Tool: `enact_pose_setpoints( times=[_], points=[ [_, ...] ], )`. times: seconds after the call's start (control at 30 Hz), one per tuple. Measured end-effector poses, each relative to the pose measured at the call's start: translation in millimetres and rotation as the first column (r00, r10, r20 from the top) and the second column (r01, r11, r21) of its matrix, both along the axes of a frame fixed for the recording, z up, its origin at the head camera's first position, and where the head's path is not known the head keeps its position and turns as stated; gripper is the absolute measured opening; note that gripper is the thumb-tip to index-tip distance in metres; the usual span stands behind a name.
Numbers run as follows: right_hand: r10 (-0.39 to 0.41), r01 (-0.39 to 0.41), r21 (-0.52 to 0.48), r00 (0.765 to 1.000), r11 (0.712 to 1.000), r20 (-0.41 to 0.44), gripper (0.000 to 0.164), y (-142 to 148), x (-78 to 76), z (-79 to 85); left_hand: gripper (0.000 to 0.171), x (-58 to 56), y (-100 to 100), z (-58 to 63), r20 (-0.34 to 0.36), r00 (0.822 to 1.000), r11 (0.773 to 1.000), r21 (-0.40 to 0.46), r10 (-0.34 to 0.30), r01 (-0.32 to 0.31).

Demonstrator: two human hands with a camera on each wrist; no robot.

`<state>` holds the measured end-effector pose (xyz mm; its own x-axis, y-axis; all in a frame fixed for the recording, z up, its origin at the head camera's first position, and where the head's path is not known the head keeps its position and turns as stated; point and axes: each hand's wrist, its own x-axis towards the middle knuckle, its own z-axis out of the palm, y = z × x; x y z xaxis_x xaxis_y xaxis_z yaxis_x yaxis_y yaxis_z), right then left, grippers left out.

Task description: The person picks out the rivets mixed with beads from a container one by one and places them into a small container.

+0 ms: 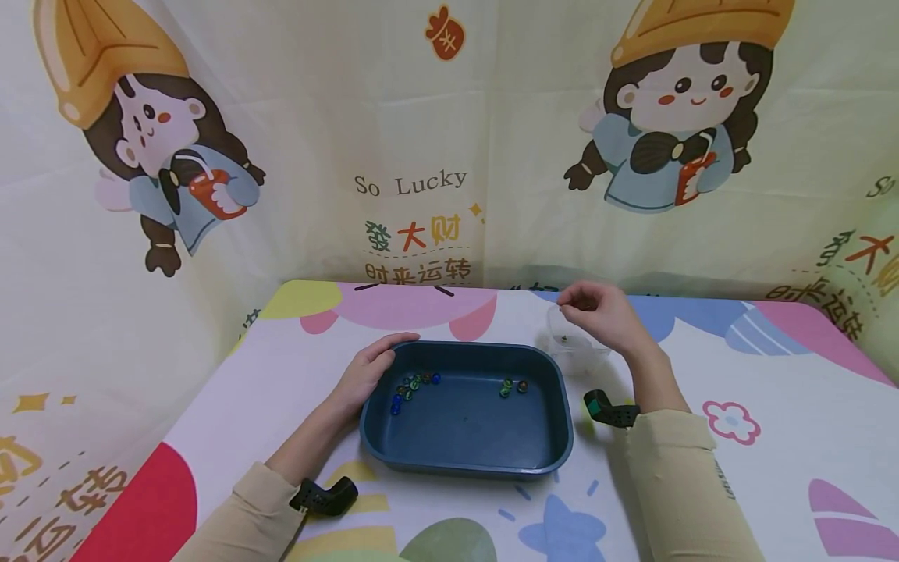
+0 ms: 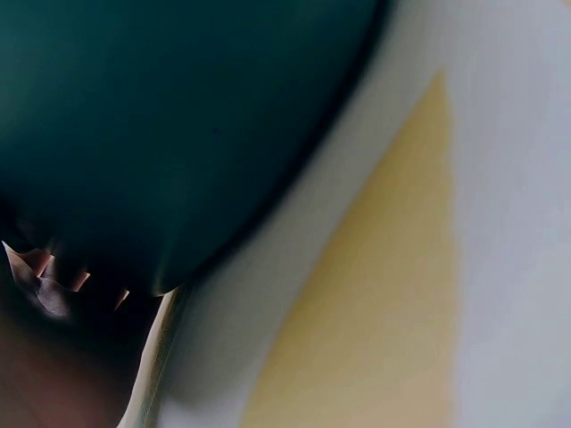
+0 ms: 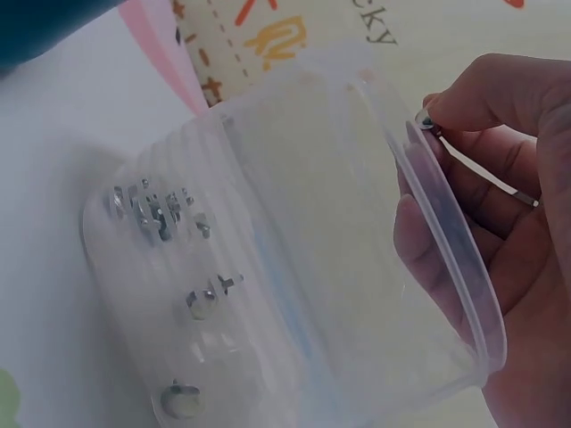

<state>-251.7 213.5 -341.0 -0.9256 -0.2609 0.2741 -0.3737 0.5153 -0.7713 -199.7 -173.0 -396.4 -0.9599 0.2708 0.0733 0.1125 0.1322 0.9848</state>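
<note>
A dark blue rectangular basin [image 1: 463,437] stands on the table, holding several glass marbles [image 1: 410,386] at its left and a smaller group of marbles [image 1: 506,387] at its right. At the back left corner my left hand [image 1: 365,371] holds the basin's rim; most of its fingers are hidden. Behind the basin's right end is a clear plastic container [image 3: 294,223] with marbles [image 3: 156,214] at its bottom, blurred through the ribbed wall. Above that container my right hand [image 1: 600,312] pinches a small marble [image 3: 425,119] between thumb and forefinger, close to the rim.
A printed cloth [image 1: 808,421] with coloured shapes covers the table. Behind its far edge hangs a patterned curtain [image 1: 309,187]. Each wrist carries a black camera, one on the left [image 1: 326,497] and one on the right [image 1: 611,410].
</note>
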Motion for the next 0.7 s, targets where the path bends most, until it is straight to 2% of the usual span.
enact_pose_setpoints(
  times=[0.33,0.7],
  points=[
    [-0.029,0.029,-0.008,0.999,1.000,0.022,0.022,1.7,-1.1,-1.2,0.046,-0.4,0.5,-0.1,0.001,1.000,1.000,-0.001,-0.001,0.001],
    [-0.041,0.041,-0.024,0.999,0.999,0.007,0.016,0.6,-0.7,-0.3,0.046,-0.1,0.5,-0.2,0.016,1.000,1.000,0.017,-0.002,0.002]
  ],
)
